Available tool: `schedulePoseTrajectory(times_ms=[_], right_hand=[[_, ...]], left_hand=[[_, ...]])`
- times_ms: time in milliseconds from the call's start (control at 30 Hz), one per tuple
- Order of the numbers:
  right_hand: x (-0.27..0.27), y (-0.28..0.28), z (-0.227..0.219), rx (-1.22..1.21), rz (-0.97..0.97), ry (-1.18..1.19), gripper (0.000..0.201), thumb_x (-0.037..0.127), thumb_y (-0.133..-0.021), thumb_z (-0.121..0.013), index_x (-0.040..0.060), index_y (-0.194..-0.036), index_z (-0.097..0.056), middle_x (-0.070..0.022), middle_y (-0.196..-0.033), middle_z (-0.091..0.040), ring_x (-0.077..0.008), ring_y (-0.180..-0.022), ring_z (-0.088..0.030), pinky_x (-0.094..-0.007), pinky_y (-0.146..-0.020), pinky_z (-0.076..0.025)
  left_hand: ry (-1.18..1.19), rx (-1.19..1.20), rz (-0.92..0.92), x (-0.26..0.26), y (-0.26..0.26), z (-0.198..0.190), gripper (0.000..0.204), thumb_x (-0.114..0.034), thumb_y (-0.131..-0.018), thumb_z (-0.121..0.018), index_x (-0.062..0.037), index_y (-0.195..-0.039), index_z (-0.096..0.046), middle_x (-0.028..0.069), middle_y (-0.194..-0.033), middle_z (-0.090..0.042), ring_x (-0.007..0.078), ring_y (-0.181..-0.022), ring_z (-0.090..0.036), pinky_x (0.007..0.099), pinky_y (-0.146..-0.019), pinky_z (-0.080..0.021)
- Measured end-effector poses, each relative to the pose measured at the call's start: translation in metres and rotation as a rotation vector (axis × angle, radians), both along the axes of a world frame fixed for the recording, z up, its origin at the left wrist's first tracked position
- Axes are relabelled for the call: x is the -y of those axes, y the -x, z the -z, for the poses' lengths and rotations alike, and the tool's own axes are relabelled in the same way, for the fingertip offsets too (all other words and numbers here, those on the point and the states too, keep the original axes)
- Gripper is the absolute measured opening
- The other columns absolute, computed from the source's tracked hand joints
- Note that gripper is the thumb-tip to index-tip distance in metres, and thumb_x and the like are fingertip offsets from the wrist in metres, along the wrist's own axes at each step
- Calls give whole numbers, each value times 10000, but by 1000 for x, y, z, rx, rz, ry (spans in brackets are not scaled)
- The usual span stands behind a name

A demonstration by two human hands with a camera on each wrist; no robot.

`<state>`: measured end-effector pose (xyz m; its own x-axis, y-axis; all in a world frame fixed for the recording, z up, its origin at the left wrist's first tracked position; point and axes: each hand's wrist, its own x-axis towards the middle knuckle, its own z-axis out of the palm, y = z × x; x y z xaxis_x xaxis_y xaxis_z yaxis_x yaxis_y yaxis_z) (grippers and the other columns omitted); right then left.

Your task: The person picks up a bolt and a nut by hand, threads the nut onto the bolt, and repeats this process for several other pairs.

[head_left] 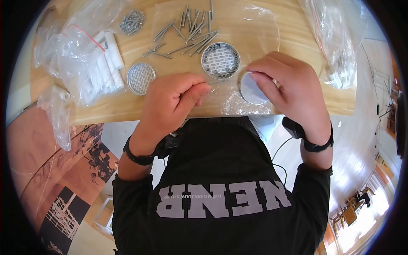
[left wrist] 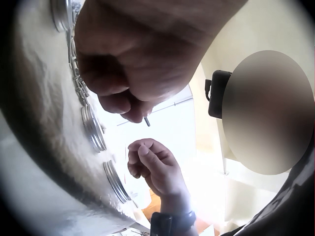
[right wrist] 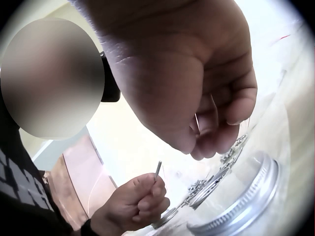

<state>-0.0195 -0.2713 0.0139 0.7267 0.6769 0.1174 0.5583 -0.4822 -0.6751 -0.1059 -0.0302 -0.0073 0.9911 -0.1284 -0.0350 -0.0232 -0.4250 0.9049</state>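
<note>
My left hand (head_left: 174, 97) grips a thin metal bolt (head_left: 219, 81), whose straight shank sticks out past the thumb and forefinger toward the right. In the right wrist view the end of that bolt (right wrist: 158, 167) rises from the fist. The right hand (head_left: 289, 80) hovers over a round metal lid (head_left: 256, 91), thumb and fingertips brought close together. I cannot tell whether something small sits between them. Between the hands, slightly farther off, lies a round tin lid (head_left: 220, 60) with small metal nuts along its inner rim.
Several loose bolts (head_left: 191, 32) lie at the back. A third round lid (head_left: 141, 78) is left of the left hand. White plastic tubes (head_left: 111, 55) in clear bags fill the left side, near a pile of small metal parts (head_left: 131, 22). Another clear bag (head_left: 335, 46) lies right.
</note>
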Motion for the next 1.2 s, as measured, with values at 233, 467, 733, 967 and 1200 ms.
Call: schedulePoseTrajectory(times_ms=[233,467,733,967,1200], right_hand=[[-37,-29,4,252,-268,253,115,136,-804,-659,96,-911,-660,-52,-857,-613,-294,-802,-619,-403,-663,-486],[-48,-40,6,385,-467,280,88,111,-773,-644,80,-851,-619,-58,-829,-584,-294,-821,-616,-402,-682,-489],[-49,-48,-9,433,-538,419,96,76,-729,-649,89,-824,-643,-61,-808,-589,-293,-804,-622,-387,-667,-497],[-58,-50,-7,368,-591,489,129,153,-796,-600,55,-826,-678,-132,-776,-651,-329,-799,-660,-413,-686,-530],[-61,-47,-3,388,-605,562,125,138,-798,-594,56,-842,-678,-123,-773,-655,-332,-808,-662,-421,-709,-528]], left_hand=[[17,-58,-32,1,5,5,120,-119,-903,-640,-7,-872,-666,77,-629,-606,186,-562,-589,285,-543,-443],[54,-94,-78,-10,15,10,115,-112,-907,-630,-8,-869,-664,65,-636,-617,153,-564,-592,269,-540,-445],[79,-99,-67,-11,16,14,136,-143,-913,-632,-20,-867,-667,41,-636,-621,125,-553,-581,258,-534,-441],[101,-120,-66,-12,16,16,145,-158,-918,-634,-28,-864,-668,33,-635,-622,120,-550,-578,250,-525,-432],[108,-136,-62,-10,16,13,133,-125,-920,-634,-4,-869,-656,39,-648,-620,116,-578,-582,248,-543,-437]])
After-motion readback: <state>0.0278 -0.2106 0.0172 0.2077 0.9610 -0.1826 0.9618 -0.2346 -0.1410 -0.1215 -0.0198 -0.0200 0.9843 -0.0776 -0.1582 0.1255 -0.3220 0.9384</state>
